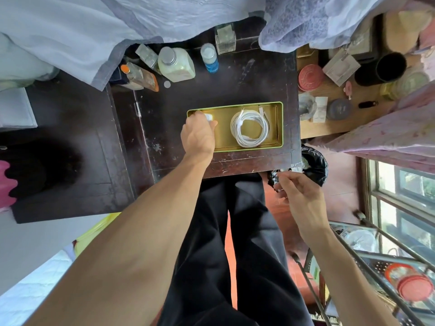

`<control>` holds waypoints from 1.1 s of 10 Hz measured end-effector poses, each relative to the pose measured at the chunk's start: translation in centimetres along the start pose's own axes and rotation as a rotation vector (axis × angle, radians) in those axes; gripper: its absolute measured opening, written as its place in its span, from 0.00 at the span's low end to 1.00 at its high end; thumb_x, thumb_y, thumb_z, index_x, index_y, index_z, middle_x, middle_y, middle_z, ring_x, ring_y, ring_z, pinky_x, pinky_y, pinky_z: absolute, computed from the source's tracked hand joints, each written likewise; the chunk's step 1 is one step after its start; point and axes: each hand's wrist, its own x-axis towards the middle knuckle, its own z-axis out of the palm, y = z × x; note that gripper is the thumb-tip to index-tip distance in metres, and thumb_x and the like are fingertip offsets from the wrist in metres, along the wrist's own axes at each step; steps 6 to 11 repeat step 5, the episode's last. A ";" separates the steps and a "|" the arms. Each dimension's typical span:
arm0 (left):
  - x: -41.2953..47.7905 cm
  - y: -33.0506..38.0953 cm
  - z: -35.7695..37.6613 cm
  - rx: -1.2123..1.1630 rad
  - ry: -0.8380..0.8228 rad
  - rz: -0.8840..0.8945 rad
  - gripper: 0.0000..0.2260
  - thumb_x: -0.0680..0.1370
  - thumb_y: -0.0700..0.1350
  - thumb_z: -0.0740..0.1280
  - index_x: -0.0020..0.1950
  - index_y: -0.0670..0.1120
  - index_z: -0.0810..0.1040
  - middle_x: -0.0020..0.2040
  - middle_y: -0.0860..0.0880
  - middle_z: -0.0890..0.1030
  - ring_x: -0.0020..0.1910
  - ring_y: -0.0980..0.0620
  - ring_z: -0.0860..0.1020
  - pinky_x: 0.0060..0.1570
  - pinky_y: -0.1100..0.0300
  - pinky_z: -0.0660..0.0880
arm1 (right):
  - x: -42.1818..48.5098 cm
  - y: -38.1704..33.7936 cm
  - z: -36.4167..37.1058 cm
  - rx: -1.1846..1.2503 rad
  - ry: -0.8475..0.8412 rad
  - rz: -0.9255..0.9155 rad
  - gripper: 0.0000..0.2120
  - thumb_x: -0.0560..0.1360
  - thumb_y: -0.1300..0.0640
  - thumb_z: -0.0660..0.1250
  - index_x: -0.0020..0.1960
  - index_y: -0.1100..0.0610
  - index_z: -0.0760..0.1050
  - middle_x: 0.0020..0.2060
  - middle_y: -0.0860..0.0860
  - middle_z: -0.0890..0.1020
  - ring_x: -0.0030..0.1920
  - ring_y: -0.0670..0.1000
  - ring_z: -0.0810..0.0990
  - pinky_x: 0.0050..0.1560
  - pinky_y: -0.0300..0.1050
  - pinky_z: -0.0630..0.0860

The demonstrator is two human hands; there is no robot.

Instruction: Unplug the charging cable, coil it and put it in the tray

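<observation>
The white charging cable (250, 142) lies coiled in the 3 o'clock half of the gold tray (223, 136). At its 9 o'clock end the left hand (199, 135) grips a white charger plug (208, 117). The right hand (299, 194), loosely curled and empty, hangs at 5 o'clock.

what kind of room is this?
Probably a bedroom or dorm room: bedding at the far side of a dark wooden table, toiletry bottles along its far edge, a window at right.

The person wears loose black trousers (247, 231), with both forearms (141, 231) bare.
</observation>
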 end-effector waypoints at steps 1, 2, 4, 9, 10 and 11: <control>0.2 -0.1 0.1 -0.020 -0.015 -0.002 0.18 0.77 0.54 0.73 0.56 0.40 0.82 0.52 0.41 0.86 0.50 0.40 0.84 0.48 0.51 0.80 | 0.2 -0.2 0.2 -0.008 0.009 -0.009 0.05 0.83 0.60 0.71 0.51 0.54 0.85 0.32 0.44 0.87 0.28 0.39 0.81 0.29 0.30 0.76; -0.7 0.1 -1.0 -0.033 -0.045 -0.027 0.21 0.77 0.57 0.73 0.58 0.40 0.80 0.54 0.41 0.85 0.54 0.40 0.83 0.51 0.50 0.80 | -0.2 -0.9 0.5 -0.027 0.015 -0.009 0.05 0.83 0.60 0.71 0.54 0.58 0.85 0.33 0.45 0.86 0.28 0.40 0.81 0.35 0.33 0.77; -8.2 -1.6 -9.3 -0.445 -0.108 -0.038 0.16 0.80 0.54 0.68 0.63 0.47 0.80 0.48 0.54 0.84 0.43 0.63 0.80 0.51 0.60 0.78 | -6.6 -7.4 -1.0 -0.043 -0.022 -0.075 0.10 0.84 0.59 0.69 0.59 0.66 0.83 0.40 0.54 0.85 0.29 0.38 0.80 0.36 0.33 0.76; -12.2 -4.1 -14.2 -0.576 -0.197 -0.034 0.12 0.80 0.51 0.67 0.60 0.49 0.81 0.48 0.56 0.83 0.46 0.57 0.84 0.51 0.60 0.80 | -11.9 -12.4 -3.2 0.011 -0.006 -0.211 0.10 0.83 0.54 0.70 0.57 0.60 0.84 0.44 0.62 0.86 0.38 0.46 0.83 0.43 0.41 0.77; -12.2 -4.1 -14.2 -0.576 -0.197 -0.034 0.12 0.80 0.51 0.67 0.60 0.49 0.81 0.48 0.56 0.83 0.46 0.57 0.84 0.51 0.60 0.80 | -11.9 -12.4 -3.2 0.011 -0.006 -0.211 0.10 0.83 0.54 0.70 0.57 0.60 0.84 0.44 0.62 0.86 0.38 0.46 0.83 0.43 0.41 0.77; -12.2 -4.1 -14.2 -0.576 -0.197 -0.034 0.12 0.80 0.51 0.67 0.60 0.49 0.81 0.48 0.56 0.83 0.46 0.57 0.84 0.51 0.60 0.80 | -11.9 -12.4 -3.2 0.011 -0.006 -0.211 0.10 0.83 0.54 0.70 0.57 0.60 0.84 0.44 0.62 0.86 0.38 0.46 0.83 0.43 0.41 0.77</control>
